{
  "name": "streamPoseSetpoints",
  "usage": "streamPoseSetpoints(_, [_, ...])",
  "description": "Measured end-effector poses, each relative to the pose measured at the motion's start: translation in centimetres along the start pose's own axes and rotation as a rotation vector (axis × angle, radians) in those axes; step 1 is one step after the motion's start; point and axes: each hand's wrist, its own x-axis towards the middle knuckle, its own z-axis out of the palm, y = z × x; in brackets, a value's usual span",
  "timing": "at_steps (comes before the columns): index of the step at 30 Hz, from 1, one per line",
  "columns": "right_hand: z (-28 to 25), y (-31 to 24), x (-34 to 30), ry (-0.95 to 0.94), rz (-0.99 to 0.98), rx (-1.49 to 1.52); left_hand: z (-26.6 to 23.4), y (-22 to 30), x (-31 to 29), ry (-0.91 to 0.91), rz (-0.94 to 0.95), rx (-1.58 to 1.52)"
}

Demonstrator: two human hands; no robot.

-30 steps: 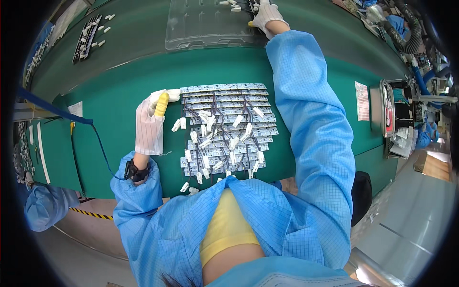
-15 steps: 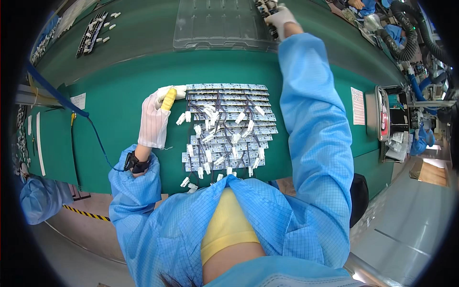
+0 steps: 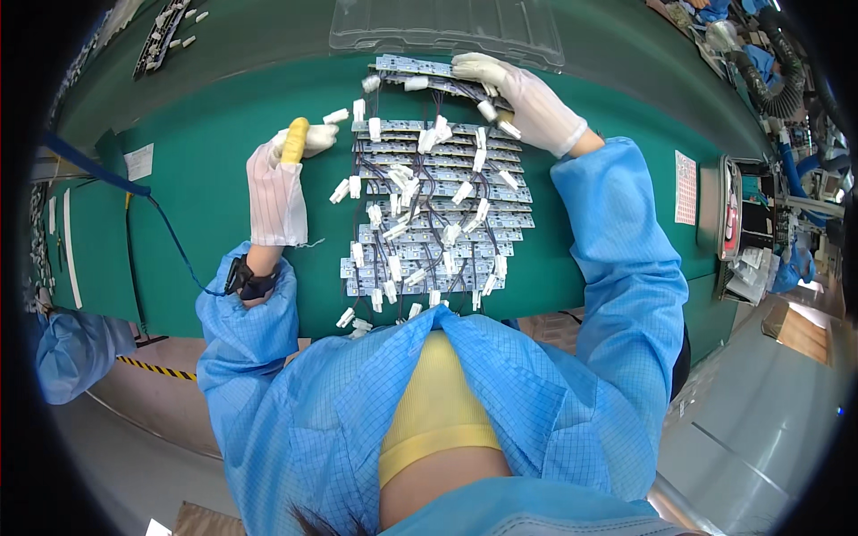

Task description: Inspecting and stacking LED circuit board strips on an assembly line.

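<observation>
My right hand, in a white glove, grips the right end of a small bundle of circuit board strips. That bundle lies slightly tilted at the far end of the stack, its dark wires and white plugs hanging toward me. Overlapping rows of more circuit board strips are spread in front of my body, with white connectors on dark wires across them. My left hand, gloved with a yellow cover on one digit, is beside the stack's left edge. Its fingers are apart, near a loose-hanging white connector.
A clear plastic tray lies beyond the green mat. Farther left are more strips with plugs. A blue cord runs to my left wrist. A metal box and a printed sheet are at right.
My right hand has come back from beyond the clear tray, bringing the strip bundle to the far end of the stack. My left hand has drawn slightly away from the rows.
</observation>
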Motion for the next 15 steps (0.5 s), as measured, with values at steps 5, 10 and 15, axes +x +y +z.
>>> streamPoseSetpoints(5, [-2.5,2.0,0.0,-0.074,-0.114,0.600,0.0,-0.7,-0.7,0.020,-0.224,-0.365])
streamPoseSetpoints(10, [-2.6,2.0,-1.8,0.332,0.462,0.413,0.1,-0.8,-0.9,0.024,-0.249,-0.353])
streamPoseSetpoints(15, [-0.3,1.9,-3.0,0.283,0.146,-0.484,-0.3,-1.2,-0.8,-0.042,-0.208,-0.260])
